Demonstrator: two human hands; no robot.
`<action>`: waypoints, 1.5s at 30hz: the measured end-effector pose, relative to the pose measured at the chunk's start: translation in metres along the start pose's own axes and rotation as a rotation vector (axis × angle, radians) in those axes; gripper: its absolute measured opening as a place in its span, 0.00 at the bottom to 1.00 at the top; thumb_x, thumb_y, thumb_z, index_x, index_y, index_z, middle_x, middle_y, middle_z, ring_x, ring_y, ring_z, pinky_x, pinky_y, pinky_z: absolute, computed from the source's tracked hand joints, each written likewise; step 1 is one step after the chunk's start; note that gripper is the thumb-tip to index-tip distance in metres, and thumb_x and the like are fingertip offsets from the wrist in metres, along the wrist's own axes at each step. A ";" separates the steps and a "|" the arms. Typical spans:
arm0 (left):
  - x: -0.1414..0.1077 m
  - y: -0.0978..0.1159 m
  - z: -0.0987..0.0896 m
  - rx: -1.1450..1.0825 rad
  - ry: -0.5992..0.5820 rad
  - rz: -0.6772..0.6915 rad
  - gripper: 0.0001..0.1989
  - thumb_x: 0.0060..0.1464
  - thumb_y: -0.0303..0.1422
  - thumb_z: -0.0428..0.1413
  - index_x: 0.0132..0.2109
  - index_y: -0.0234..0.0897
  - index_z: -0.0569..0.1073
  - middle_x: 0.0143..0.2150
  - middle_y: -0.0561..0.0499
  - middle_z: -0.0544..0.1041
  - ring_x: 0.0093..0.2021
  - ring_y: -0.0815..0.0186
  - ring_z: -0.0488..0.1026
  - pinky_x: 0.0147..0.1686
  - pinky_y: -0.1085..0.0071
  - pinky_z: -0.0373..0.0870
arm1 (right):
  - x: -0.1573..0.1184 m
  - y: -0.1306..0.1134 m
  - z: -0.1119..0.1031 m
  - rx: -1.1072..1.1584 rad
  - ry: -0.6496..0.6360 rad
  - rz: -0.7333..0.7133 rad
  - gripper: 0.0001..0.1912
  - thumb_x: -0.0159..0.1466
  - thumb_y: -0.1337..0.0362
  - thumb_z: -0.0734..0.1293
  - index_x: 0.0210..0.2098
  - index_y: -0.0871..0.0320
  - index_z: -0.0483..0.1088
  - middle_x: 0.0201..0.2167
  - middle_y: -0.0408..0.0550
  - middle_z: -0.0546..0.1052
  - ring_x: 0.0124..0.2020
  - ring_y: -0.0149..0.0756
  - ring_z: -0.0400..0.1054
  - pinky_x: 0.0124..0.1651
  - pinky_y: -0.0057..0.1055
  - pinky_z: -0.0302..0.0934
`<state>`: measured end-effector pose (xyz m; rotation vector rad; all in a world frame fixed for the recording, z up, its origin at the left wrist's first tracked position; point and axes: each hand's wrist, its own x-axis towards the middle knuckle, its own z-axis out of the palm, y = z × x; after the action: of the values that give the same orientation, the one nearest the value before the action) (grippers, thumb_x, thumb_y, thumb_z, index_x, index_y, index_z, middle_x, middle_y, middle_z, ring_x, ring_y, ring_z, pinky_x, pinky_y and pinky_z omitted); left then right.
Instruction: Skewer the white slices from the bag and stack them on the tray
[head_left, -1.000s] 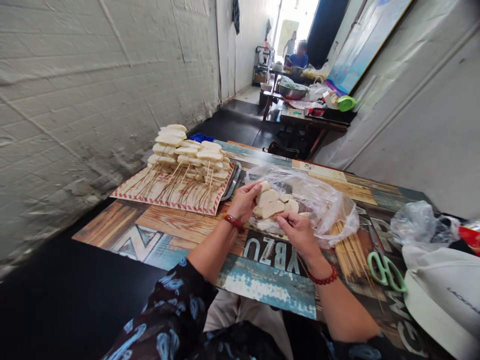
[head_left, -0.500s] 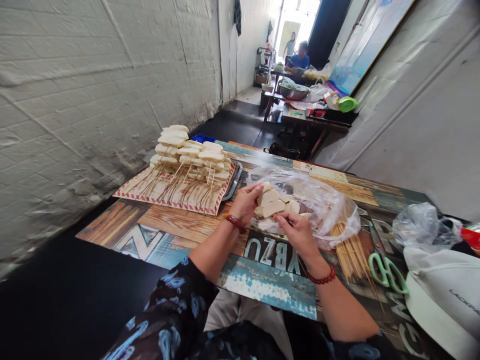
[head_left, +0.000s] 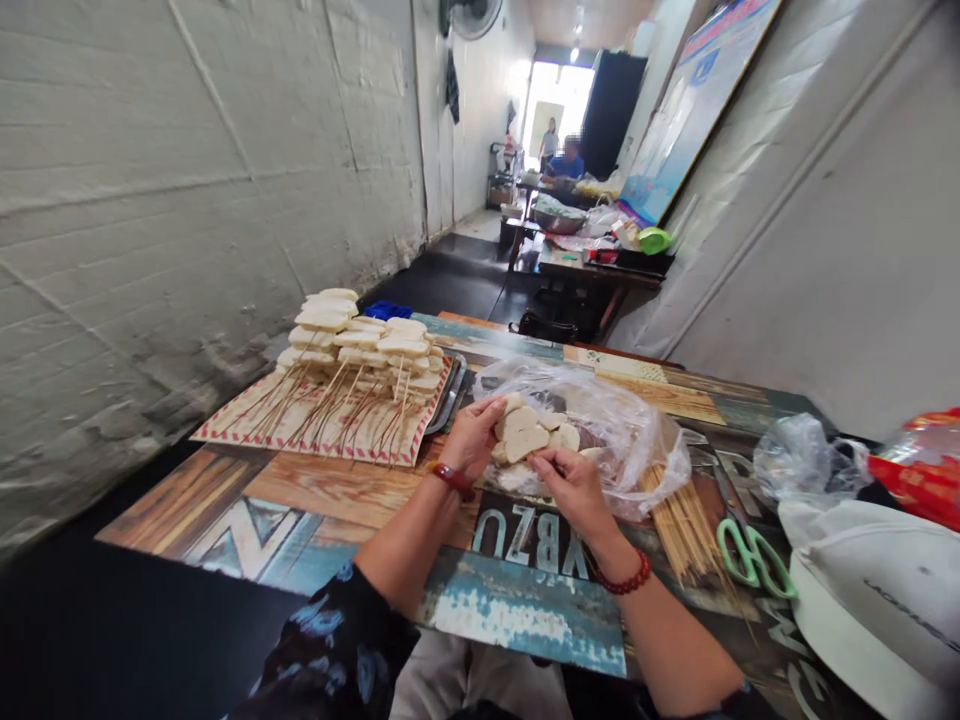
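Pale flat slices (head_left: 523,440) lie on and around a clear plastic bag (head_left: 626,425) in the middle of the table. My left hand (head_left: 474,436) pinches a slice at the left edge of this group. On the right side, my right hand (head_left: 574,485) has its thumb and fingers pressed together at the lower edge of the slices; whether it grips a slice or a thin stick is too small to tell. Skewered slices (head_left: 360,340) are stacked on a tray covered with red-edged paper (head_left: 300,425), their sticks pointing toward me.
Bare wooden skewers (head_left: 682,530) lie right of my right hand, beside green-handled scissors (head_left: 754,555). A white cap (head_left: 877,590), a crumpled bag (head_left: 802,460) and a red package (head_left: 919,465) are at the right. Farther back, people are near another table (head_left: 577,262).
The camera view has tilted upward, so the table sits lower and shifts left in the picture. Both hands stay at the slices with little visible change in grip.
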<state>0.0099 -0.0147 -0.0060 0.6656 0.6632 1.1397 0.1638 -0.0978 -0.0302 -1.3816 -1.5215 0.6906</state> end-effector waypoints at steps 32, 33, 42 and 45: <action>0.006 0.007 0.001 -0.036 0.074 -0.002 0.20 0.36 0.31 0.73 0.39 0.31 0.81 0.34 0.47 0.82 0.31 0.67 0.77 0.32 0.73 0.73 | 0.005 0.007 0.001 0.041 0.013 -0.070 0.13 0.65 0.60 0.65 0.28 0.58 0.74 0.23 0.43 0.73 0.27 0.32 0.65 0.33 0.28 0.56; 0.006 0.007 0.001 -0.038 0.073 -0.005 0.19 0.37 0.30 0.72 0.39 0.31 0.81 0.33 0.47 0.82 0.31 0.67 0.77 0.33 0.73 0.73 | 0.005 0.007 0.001 0.041 0.014 -0.068 0.12 0.65 0.60 0.65 0.28 0.59 0.74 0.24 0.43 0.74 0.28 0.32 0.65 0.33 0.28 0.57; 0.004 0.007 0.004 -0.050 0.079 -0.037 0.18 0.35 0.30 0.73 0.37 0.31 0.82 0.32 0.48 0.82 0.29 0.68 0.76 0.31 0.75 0.74 | 0.004 0.003 0.003 0.017 0.040 -0.051 0.12 0.65 0.61 0.65 0.28 0.58 0.74 0.25 0.44 0.76 0.29 0.33 0.67 0.34 0.29 0.57; 0.004 0.006 0.003 -0.050 0.062 -0.024 0.20 0.33 0.31 0.74 0.37 0.31 0.82 0.32 0.47 0.82 0.29 0.68 0.76 0.30 0.75 0.74 | 0.004 0.003 0.006 0.031 0.048 -0.051 0.12 0.65 0.60 0.65 0.28 0.58 0.75 0.26 0.44 0.77 0.29 0.34 0.68 0.34 0.29 0.58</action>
<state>0.0098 -0.0092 -0.0004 0.5809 0.6915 1.1551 0.1605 -0.0919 -0.0342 -1.3225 -1.4966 0.6427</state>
